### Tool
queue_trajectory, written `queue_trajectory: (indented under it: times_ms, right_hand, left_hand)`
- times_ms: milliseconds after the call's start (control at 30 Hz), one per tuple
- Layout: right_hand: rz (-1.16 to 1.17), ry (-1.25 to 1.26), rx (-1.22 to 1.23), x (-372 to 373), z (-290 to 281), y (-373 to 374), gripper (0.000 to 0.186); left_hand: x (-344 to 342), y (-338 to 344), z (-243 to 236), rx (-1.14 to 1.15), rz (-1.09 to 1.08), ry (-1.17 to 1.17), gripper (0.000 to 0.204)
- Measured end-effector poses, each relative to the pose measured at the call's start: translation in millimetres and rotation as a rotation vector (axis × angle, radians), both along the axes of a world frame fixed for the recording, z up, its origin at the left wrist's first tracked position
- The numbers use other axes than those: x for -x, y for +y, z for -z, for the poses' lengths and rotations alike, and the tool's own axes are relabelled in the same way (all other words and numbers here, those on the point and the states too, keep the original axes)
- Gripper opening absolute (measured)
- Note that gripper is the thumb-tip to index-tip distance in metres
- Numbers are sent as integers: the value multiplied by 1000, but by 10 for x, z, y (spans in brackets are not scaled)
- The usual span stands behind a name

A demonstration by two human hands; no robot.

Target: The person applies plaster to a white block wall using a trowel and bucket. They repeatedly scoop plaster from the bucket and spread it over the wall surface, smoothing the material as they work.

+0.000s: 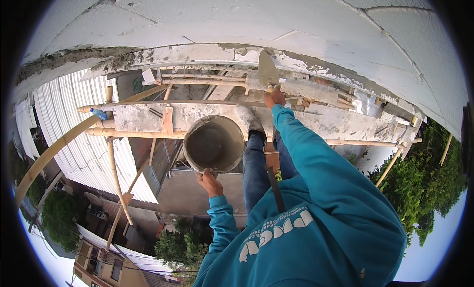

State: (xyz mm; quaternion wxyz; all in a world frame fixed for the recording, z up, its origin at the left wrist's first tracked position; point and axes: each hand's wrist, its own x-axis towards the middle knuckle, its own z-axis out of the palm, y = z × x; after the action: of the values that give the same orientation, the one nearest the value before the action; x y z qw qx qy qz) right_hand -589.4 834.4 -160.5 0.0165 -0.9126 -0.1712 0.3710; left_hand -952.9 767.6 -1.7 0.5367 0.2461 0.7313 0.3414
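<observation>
My left hand [211, 183] grips the near rim of a round bucket [234, 130], its fingers curled over the edge. Wet grey mortar [212, 147] coats the inside, and how deep it lies is hard to tell. Farther off and to the right, my right hand [274, 97] is closed round the handle of a trowel [268, 68]. Its pointed blade, smeared with mortar, points away from me toward the foot of the pale wall [237, 22]. Whether the blade touches the wall is unclear. One mortar-spattered shoe [247, 117] stands on the plank just right of the bucket.
I stand high on a scaffold of splattered planks [136, 120] and bamboo poles [54, 156]. A small blue object [99, 113] sits at its left end. Below lie a corrugated roof [81, 143], a house [98, 262] and trees [414, 173]. Rough mortar [74, 60] edges the wall's base.
</observation>
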Motion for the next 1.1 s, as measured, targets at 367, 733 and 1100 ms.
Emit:
queue_trajectory:
  times_ms: [367,733,1100]
  right_hand:
    - [-32,16,-363,1184,589,580,77]
    - [-16,190,-294,1125,556,504,88]
    - [-183,164,-268,1269,549,573,89]
  left_hand:
    - [127,-623,-281,89,351,507,40]
    - [200,-1040,-234,58,353,599,30]
    - [-88,-887,-252,258,-205,245,36]
